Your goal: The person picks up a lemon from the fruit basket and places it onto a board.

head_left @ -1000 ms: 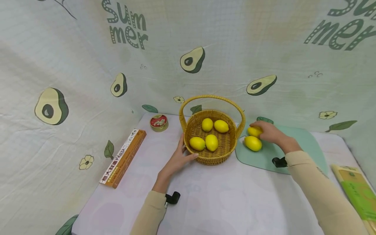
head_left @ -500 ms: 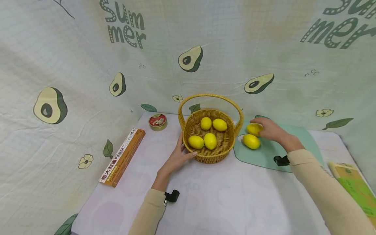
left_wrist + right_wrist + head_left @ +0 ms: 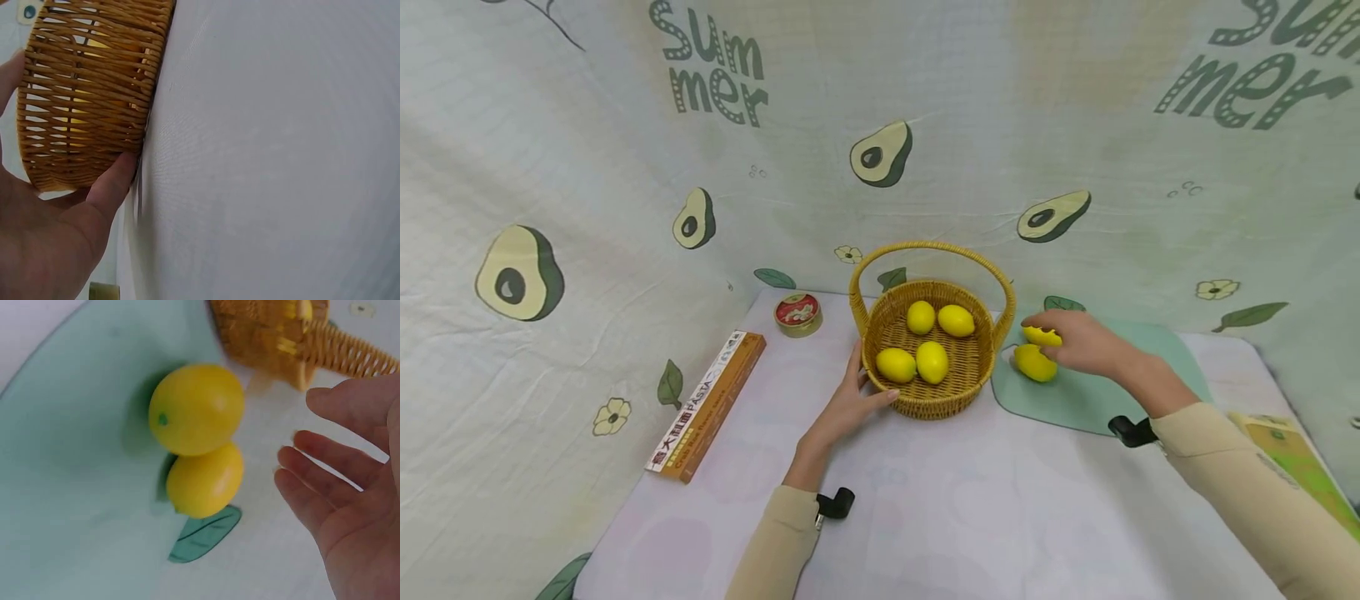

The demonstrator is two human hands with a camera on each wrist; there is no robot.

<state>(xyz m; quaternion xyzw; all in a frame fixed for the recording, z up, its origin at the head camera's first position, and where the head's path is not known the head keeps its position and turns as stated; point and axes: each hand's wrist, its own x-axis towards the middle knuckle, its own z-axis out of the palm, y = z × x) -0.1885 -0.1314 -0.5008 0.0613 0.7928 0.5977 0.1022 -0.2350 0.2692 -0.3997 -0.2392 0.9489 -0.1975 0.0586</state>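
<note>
The right hand is above the green cutting mat, just to the right of the wicker basket. In the right wrist view its fingers are straight and spread, and the palm is empty; the hand holds nothing. Two lemons lie on the mat close to the fingertips, touching each other: the far lemon is partly hidden under the fingers in the head view, and the near lemon is just below and to the left of the hand. In the wrist view both lemons are a little apart from the fingers, so I cannot tell if the hand touches one of them.

The left hand rests on the left outer wall of the basket. Its thumb presses the woven wall near the bottom, and the other fingers lie along the side; the fingers are nearly straight, not curled around the rim. Inside the basket, right of this hand, there are four lemons.

Left of the left hand a long pasta box lies on the table, and a small round tin stands behind it.
</note>
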